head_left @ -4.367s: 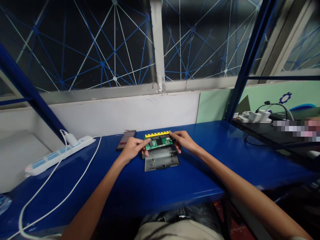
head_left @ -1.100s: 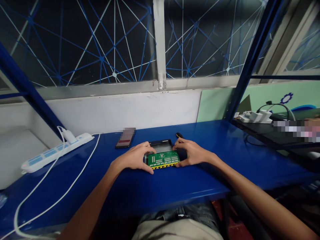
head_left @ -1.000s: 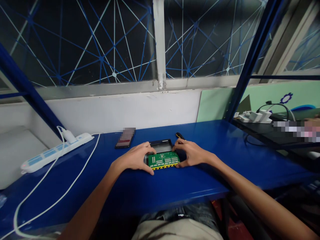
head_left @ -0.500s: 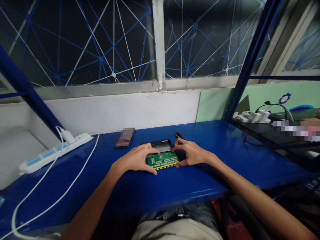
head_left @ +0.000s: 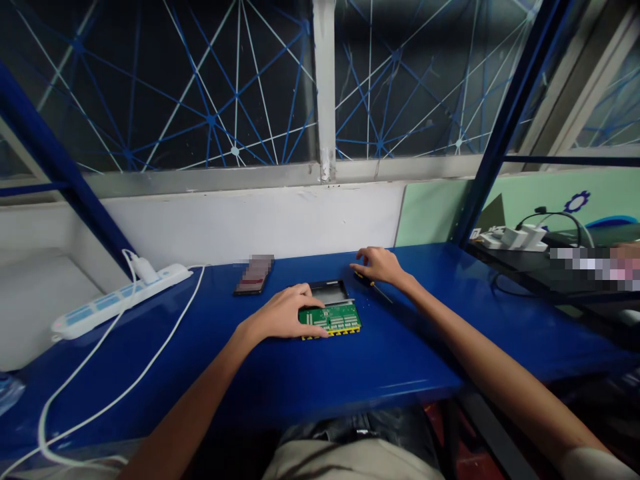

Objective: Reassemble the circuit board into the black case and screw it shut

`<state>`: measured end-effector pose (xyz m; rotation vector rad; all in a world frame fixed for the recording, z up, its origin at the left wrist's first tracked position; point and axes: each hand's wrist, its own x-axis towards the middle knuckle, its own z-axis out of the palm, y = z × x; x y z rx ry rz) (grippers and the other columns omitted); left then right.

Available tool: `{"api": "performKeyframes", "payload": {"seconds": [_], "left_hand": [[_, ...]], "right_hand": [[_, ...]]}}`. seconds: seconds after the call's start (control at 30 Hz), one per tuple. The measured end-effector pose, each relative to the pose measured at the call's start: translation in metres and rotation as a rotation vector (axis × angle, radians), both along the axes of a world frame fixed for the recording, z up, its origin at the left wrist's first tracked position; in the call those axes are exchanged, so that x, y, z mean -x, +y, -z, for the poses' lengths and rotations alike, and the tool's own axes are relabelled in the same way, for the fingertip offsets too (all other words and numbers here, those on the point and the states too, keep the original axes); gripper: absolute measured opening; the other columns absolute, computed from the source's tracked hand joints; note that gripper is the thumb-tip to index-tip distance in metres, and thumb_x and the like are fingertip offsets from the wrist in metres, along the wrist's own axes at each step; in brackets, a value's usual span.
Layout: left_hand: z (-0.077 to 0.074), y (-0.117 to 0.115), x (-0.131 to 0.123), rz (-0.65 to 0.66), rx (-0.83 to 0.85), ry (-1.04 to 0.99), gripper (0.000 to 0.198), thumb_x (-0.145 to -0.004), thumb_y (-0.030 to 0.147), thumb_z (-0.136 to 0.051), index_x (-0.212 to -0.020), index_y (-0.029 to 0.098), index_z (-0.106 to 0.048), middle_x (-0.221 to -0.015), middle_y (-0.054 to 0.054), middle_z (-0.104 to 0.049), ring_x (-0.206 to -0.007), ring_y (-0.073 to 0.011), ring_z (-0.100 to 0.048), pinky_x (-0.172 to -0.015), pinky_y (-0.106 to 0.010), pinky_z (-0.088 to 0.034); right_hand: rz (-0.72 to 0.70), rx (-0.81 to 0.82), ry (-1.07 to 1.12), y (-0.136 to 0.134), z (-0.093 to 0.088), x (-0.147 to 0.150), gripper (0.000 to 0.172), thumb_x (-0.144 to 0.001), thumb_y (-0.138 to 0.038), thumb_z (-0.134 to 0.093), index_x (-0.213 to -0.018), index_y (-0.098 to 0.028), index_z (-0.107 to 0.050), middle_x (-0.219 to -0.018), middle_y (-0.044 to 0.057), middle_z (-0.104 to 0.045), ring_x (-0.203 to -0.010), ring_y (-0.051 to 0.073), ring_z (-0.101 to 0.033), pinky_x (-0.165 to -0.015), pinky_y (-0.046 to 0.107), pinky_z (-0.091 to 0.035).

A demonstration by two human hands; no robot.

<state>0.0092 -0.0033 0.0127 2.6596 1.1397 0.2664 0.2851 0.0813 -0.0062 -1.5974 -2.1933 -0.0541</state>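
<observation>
A green circuit board with a yellow strip along its near edge lies on a dark grey case shell on the blue table. My left hand rests on the board's left edge, thumb and fingers curled round it. My right hand is stretched to the back right of the case, its fingers down on the handle of a black screwdriver lying on the table; the grip is partly hidden.
A phone lies behind the case to the left. A white power strip with a plugged charger and white cable sits at the far left. A side shelf at right holds white adapters.
The board was turned over and moved nearer me with the case now behind it. In the last half second my right hand left the board and reached back to the screwdriver.
</observation>
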Motion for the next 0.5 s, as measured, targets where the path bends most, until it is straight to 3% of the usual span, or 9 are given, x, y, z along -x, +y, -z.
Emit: {"api": "performKeyframes", "payload": {"seconds": [0.13, 0.3, 0.5], "left_hand": [[0.007, -0.001, -0.005, 0.009, -0.074, -0.049, 0.063, -0.073, 0.071, -0.062, -0.115, 0.025, -0.068, -0.105, -0.006, -0.057, -0.095, -0.0246, -0.056, -0.078, -0.032, -0.042], [0.012, 0.005, -0.005, -0.009, -0.105, -0.099, 0.059, -0.077, 0.07, -0.059, -0.109, 0.022, -0.07, -0.099, -0.006, -0.058, -0.085, -0.0214, -0.057, -0.074, -0.032, -0.043], [0.013, 0.01, -0.001, -0.038, -0.13, -0.125, 0.052, -0.082, 0.066, -0.057, -0.105, 0.022, -0.071, -0.096, -0.007, -0.059, -0.08, -0.0202, -0.057, -0.071, -0.032, -0.043]], "right_hand": [[0.088, 0.045, -0.085, 0.009, 0.01, -0.008, 0.047, -0.081, -0.061, -0.056, -0.1, -0.021, -0.068, -0.085, 0.01, -0.071, -0.079, 0.026, -0.064, -0.057, 0.028, -0.038], [0.073, 0.077, -0.104, 0.004, 0.021, -0.015, 0.05, -0.078, -0.064, -0.057, -0.1, -0.021, -0.069, -0.084, 0.011, -0.071, -0.079, 0.028, -0.065, -0.056, 0.029, -0.039], [0.036, 0.109, -0.091, 0.007, 0.03, -0.011, 0.033, -0.078, -0.043, -0.063, -0.1, -0.02, -0.07, -0.085, 0.012, -0.072, -0.076, 0.026, -0.065, -0.055, 0.029, -0.038]]}}
